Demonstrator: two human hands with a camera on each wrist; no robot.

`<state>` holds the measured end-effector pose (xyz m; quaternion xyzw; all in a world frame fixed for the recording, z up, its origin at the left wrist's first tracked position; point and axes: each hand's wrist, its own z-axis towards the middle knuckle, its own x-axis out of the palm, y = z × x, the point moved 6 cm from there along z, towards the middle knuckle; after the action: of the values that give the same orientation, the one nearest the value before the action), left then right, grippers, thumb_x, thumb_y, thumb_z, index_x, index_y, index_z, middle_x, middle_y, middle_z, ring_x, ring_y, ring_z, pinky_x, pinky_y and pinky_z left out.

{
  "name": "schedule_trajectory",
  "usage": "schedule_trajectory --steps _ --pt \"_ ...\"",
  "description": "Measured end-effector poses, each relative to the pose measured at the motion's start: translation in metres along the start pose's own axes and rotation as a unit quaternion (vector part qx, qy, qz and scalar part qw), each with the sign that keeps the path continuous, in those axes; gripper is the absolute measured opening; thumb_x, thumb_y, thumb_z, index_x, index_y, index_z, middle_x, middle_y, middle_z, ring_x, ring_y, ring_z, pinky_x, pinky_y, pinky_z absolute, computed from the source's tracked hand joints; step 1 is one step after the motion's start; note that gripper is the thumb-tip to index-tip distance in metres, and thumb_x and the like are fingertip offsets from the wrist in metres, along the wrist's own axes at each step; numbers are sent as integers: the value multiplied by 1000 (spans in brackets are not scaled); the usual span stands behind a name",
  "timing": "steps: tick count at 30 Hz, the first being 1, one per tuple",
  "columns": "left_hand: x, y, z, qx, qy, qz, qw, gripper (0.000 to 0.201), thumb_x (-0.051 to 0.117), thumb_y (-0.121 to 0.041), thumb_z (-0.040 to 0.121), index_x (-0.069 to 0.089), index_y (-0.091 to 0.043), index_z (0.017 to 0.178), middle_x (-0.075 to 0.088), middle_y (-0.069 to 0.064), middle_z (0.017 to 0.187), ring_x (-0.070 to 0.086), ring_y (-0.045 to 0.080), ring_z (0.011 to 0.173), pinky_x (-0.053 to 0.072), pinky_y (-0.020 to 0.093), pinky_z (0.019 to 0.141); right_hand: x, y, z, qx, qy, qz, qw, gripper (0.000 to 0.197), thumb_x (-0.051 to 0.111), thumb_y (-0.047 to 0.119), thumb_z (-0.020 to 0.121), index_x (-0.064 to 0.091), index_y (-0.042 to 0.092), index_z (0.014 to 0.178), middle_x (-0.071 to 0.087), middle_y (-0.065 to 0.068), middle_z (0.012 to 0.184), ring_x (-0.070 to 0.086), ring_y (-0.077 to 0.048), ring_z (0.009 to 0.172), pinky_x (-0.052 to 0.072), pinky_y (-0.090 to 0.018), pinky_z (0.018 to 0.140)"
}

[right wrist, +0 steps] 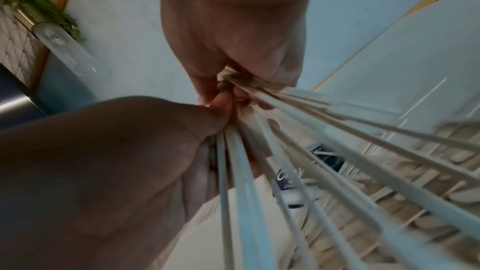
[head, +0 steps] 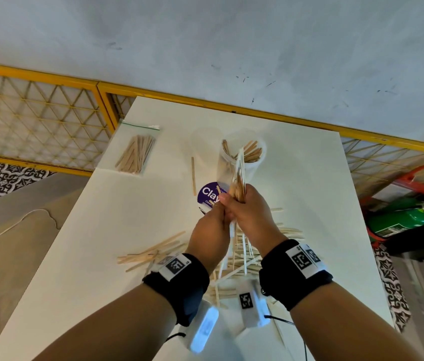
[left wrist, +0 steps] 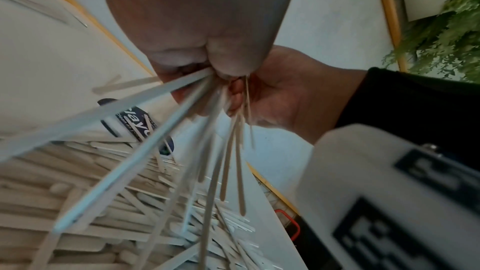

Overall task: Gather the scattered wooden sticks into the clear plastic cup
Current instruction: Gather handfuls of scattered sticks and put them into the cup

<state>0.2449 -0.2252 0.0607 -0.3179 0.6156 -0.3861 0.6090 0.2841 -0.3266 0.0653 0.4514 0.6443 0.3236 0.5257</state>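
Note:
Both hands meet above the white table [head: 96,256] and grip one bundle of wooden sticks [head: 238,186] held upright. My left hand [head: 218,217] holds the bundle's lower left side, my right hand [head: 247,208] wraps it from the right. The stick ends fan down toward the table in the left wrist view [left wrist: 207,141] and the right wrist view [right wrist: 324,141]. The clear plastic cup [head: 247,157] stands just beyond the hands with several sticks in it. Loose sticks lie scattered to the left [head: 153,252] and under the hands [head: 242,264]. One stick [head: 193,175] lies alone by the cup.
A zip bag of sticks [head: 136,152] lies at the table's far left. A purple round lid [head: 208,195] sits under the hands. A second empty clear cup [head: 205,142] stands left of the first. A yellow mesh fence [head: 49,113] and a green extinguisher [head: 401,220] flank the table.

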Motion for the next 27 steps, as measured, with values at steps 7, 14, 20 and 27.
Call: schedule_trajectory --steps 7,14,20,27 --pt "6 10 -3 1 99 -36 994 41 40 -48 95 52 -17 120 66 0 107 60 14 93 48 29 81 -3 -4 4 11 -22 1 1000 23 54 38 92 60 18 100 71 0 90 68 -14 80 51 -27 66" --pt "23 15 -1 -96 202 -167 960 46 55 -24 93 29 -17 130 54 8 124 54 20 114 45 15 84 2 -5 2 47 -27 117 992 16 53 40 91 57 24 94 74 -7 92 73 -23 80 59 -47 79" --pt "19 3 3 -59 221 -99 968 56 64 -5 84 31 -13 129 48 -15 105 48 -5 93 35 -3 71 10 -8 0 64 -10 183 981 23 51 41 91 59 22 100 74 -5 94 72 -24 89 56 -49 88" --pt "13 11 13 -61 128 -104 984 31 43 -11 95 43 -15 126 59 -7 90 55 -6 73 41 12 68 17 -1 0 23 9 177 984 39 55 46 81 57 16 106 75 -4 91 70 -26 96 50 -55 94"
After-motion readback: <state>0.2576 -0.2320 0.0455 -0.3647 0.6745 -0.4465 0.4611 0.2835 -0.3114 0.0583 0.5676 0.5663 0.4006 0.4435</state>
